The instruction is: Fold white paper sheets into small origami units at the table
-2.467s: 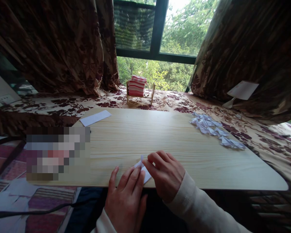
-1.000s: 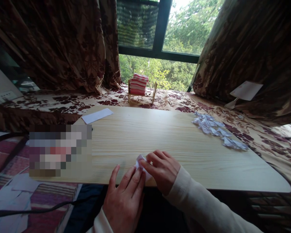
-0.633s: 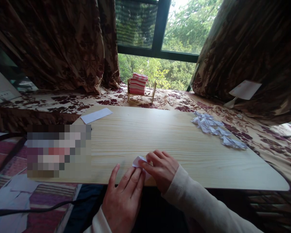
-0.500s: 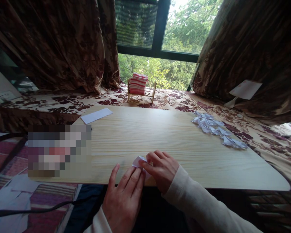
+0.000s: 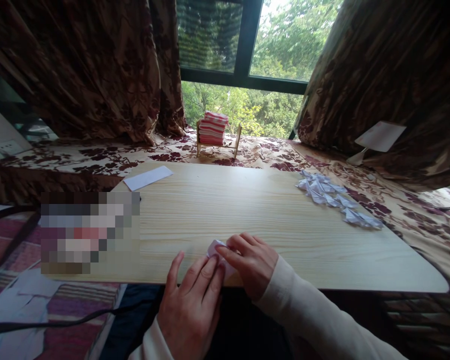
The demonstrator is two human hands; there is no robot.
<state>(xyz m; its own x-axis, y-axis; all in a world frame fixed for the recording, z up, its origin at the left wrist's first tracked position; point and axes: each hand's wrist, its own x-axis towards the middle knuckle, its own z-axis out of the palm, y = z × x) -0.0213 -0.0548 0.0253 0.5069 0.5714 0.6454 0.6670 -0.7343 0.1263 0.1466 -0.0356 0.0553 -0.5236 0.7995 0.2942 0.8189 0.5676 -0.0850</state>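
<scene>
A small piece of white folded paper [image 5: 214, 246] lies near the table's front edge, mostly covered by my fingers. My right hand [image 5: 253, 262] is closed on it from the right, thumb pressed along the top and the other fingers curled. My left hand [image 5: 195, 295] comes in from the front and holds the paper down with its fingertips. Its little finger sticks out to the left, apart from the paper; its thumb is hidden. Part of the paper shows pale under both hands.
Several folded white paper pieces [image 5: 324, 192] lie in a cluster at the table's [image 5: 225, 210] right edge. A flat white paper strip [image 5: 148, 178] rests at the back left, behind a pixelated patch. Beyond stand striped cloths [image 5: 212, 128] on a small rack and a white lamp [image 5: 381, 136].
My right thumb has shifted slightly on the paper, and the paper's visible corner has turned a little. Both hands stay in nearly the same place.
</scene>
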